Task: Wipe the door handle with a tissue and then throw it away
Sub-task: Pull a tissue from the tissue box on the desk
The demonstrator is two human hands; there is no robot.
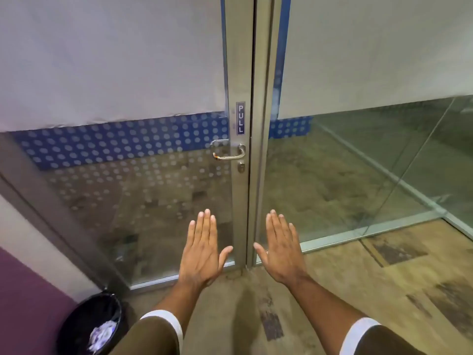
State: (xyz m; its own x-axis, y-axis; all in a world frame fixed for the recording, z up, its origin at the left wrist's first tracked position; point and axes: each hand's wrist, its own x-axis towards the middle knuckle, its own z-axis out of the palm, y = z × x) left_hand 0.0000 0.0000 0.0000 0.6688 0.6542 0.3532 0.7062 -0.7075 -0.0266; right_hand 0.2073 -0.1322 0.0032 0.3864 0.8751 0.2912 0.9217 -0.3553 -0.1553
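A silver lever door handle [228, 155] sits on the metal stile of a glass door [163, 206], under a small PULL sign [240, 118]. My left hand [203, 248] and my right hand [281, 248] are held out flat, palms down, fingers spread, well below the handle and on either side of the stile. Neither hand holds anything. Crumpled white tissue [101, 335] lies inside a black bin [90, 326] at the bottom left.
A fixed glass panel [358, 180] stands right of the door. A purple and white wall [28, 285] runs along the left, with the bin against it. Patterned floor [358, 290] stretches out to the right.
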